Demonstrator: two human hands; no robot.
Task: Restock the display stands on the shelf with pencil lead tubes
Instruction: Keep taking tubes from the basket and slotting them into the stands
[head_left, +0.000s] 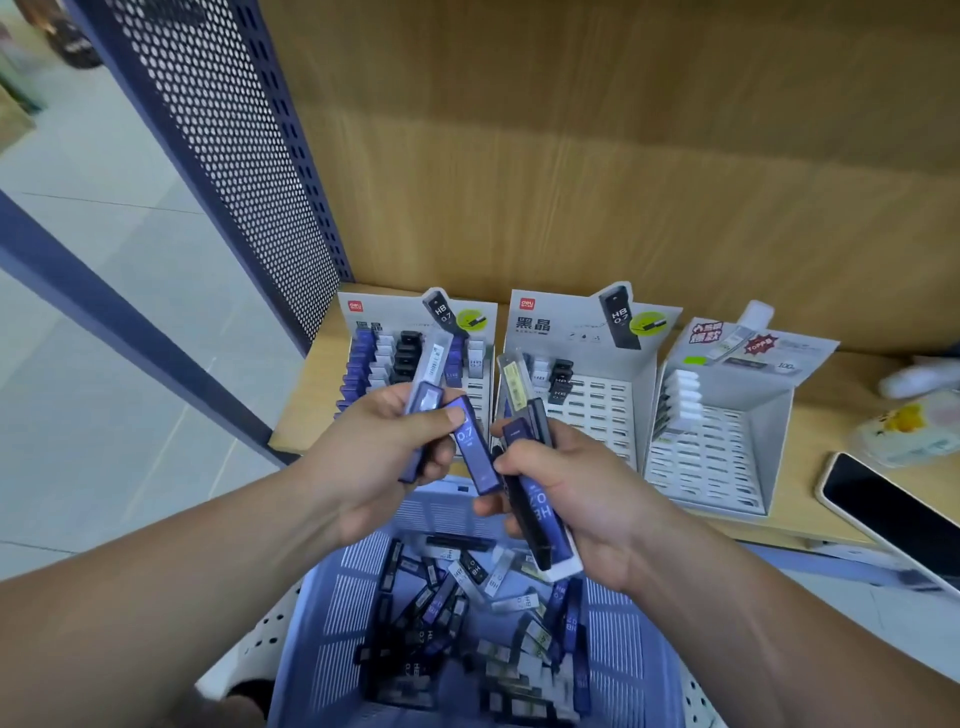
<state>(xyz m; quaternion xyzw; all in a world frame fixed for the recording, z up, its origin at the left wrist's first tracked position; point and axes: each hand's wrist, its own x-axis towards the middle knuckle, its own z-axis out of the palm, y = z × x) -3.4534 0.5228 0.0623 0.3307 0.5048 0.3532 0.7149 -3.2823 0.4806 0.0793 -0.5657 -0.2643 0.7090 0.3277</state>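
My left hand (384, 447) grips a few pencil lead tubes: a blue one marked 0.7 (474, 453) under my thumb and a clear one (432, 364) sticking up. A bundle of tubes, blue, black and clear (537, 512), is clutched in my right hand (576, 499). Both hands hover above a blue slotted basket (332, 618) holding several loose tubes (457, 587). On the wooden shelf stand three white display stands: the left one (415, 358) mostly filled, the middle one (597, 410) with a few tubes, the right one (727, 447) with white tubes at its left side.
A phone (893, 514) lies face up at the shelf's right front edge. A small soft yellow-and-white item (904, 421) and a white object (919, 376) sit at the far right. A blue perforated metal panel (228, 145) bounds the shelf's left side; a wooden back panel rises behind.
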